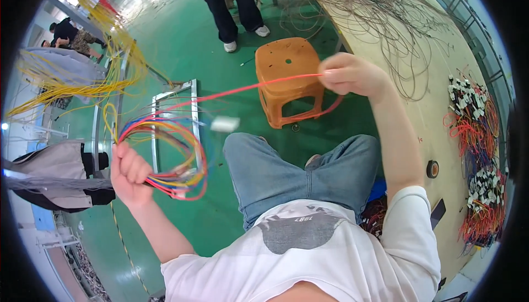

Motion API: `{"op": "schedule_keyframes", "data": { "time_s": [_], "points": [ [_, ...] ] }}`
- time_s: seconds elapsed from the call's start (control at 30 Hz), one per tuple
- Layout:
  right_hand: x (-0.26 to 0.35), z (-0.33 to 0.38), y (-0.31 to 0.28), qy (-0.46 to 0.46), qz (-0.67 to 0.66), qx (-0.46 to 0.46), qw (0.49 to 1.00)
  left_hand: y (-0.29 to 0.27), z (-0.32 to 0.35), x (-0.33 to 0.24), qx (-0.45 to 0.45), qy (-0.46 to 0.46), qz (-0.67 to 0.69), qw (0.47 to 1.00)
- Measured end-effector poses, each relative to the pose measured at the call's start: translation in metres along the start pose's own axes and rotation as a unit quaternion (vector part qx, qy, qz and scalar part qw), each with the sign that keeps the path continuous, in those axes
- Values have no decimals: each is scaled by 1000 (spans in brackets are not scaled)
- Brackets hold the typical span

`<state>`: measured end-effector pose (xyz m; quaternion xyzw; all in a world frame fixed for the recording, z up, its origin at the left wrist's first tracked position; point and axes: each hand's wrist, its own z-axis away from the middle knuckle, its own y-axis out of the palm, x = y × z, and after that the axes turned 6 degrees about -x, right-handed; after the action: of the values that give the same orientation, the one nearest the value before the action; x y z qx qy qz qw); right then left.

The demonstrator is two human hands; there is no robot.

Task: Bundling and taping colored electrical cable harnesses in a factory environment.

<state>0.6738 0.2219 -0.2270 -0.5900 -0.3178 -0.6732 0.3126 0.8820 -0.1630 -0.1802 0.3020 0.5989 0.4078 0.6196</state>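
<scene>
Two hands at work: my left hand (pixel 130 176) is clamped on a looped wire bundle (pixel 168 156) at my left knee; my right hand (pixel 348 74) pinches one red wire (pixel 248 88) pulled taut from it. Step judged: separating a strand. Next calls for steady tension. No containers visible; connector harnesses (pixel 476 137) lie loose on the worktop (pixel 435 109)

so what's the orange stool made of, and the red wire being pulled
The orange stool looks like moulded plastic: one uniform colour, rounded edges, a dull sheen. The red wire, drawn by the right hand, looks plastic-sheathed: smooth, glossy, evenly coloured. Its core is not visible.
</scene>
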Motion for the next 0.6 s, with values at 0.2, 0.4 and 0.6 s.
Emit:
{"op": "schedule_keyframes", "data": {
  "time_s": [0.2, 0.4, 0.6],
  "points": [
    [-45, 37, -19, 191, 216, -206, 935, -66, 5, -54, -188, 205, -145, 950],
    [3, -19, 89, -53, 338, 53, 938, -7, -29, 16, -158, 128, -367, 908],
    [61, -60, 132, -129, 411, -2, 903, 37, -45, 79, -75, -13, -472, 878]
  ]
}}
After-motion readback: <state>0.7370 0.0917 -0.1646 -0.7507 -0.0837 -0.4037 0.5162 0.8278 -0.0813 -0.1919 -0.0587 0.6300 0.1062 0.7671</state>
